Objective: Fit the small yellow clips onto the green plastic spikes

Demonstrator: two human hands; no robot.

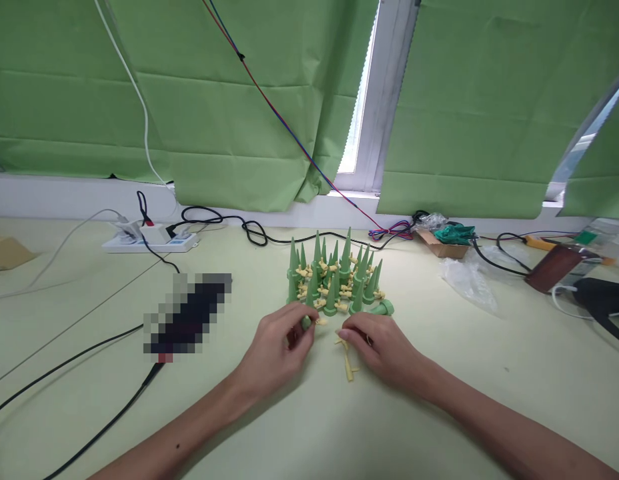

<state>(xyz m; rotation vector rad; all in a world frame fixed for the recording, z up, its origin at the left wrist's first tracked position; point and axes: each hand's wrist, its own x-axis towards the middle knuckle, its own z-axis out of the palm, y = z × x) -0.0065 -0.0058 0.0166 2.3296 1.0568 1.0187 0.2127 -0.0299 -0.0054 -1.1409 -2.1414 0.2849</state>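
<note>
My left hand point(284, 339) is closed around a green piece point(306, 323), with a small yellow part point(321, 322) at its fingertips. My right hand point(377, 343) has its fingers bent together near loose yellow parts point(348, 368) on the table; a bit of yellow shows by its thumb, and whether it is gripped is unclear. Just beyond both hands stands a cluster of upright green cones point(332, 293) with small yellow parts attached. One green cone point(383, 308) lies on its side at the right of the cluster.
A pixelated dark object point(192, 317) with a cable lies at left. Behind it is a white power strip point(152, 243). Black cable runs along the wall. At right are a cardboard box point(442, 247), clear plastic bag point(469, 283) and reddish-brown bottle point(554, 268).
</note>
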